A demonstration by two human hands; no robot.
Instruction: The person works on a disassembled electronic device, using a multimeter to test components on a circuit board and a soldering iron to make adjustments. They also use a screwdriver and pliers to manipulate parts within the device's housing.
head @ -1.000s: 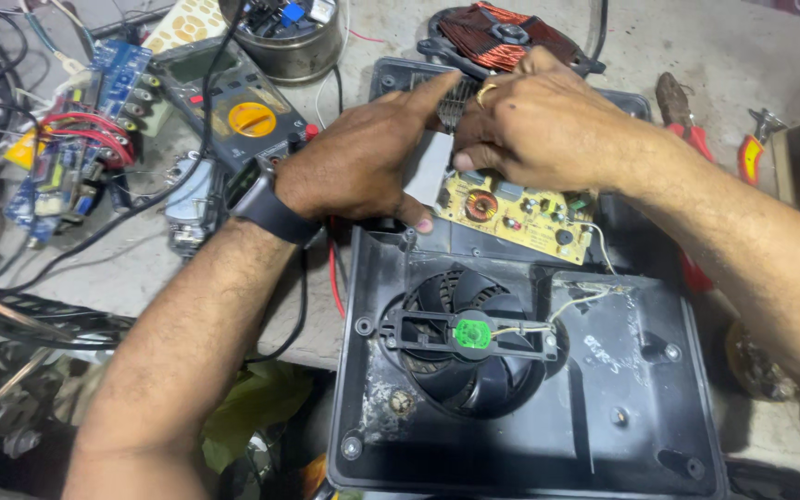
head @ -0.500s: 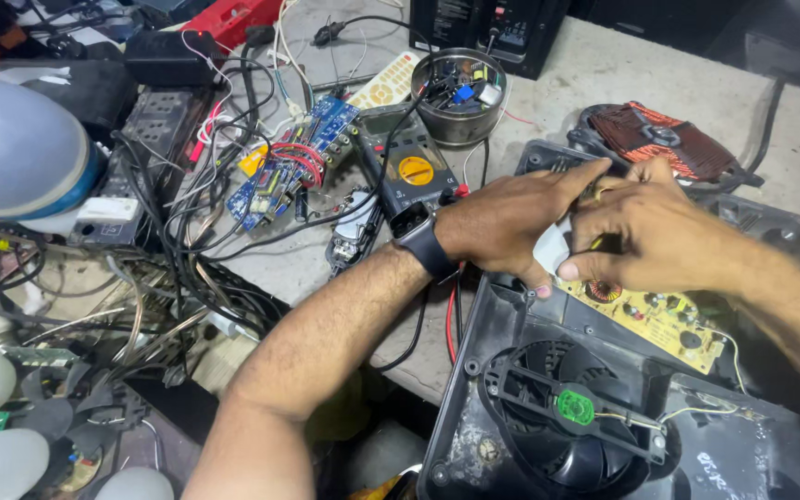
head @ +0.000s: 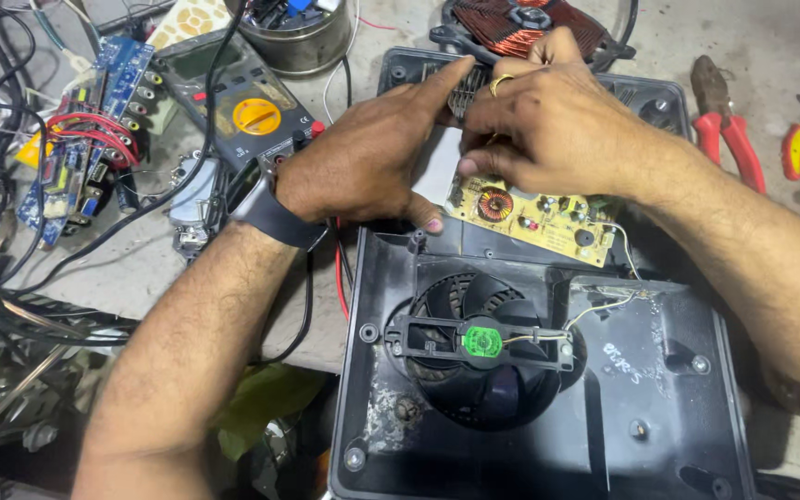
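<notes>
circuit board, yellow and thin, sat at the far end of the open black housing, just beyond the cooling fan with its green hub. from my remote seat i judged it light and stiff but fragile, studded with small parts and a copper-wound coil, with thin white wires running from it toward the fan, so the bare edges looked like the safest place to take hold (never the components). my left hand lay over the board's near-left corner, forefinger stretched toward a finned heat sink and thumb tip pressed on the housing just beside the board. my right hand curled over the board's top edge, fingers bent and pinched close on something small there; what exactly they gripped i could not tell. on the bench, a multimeter lay left, red-handled pliers right.
</notes>
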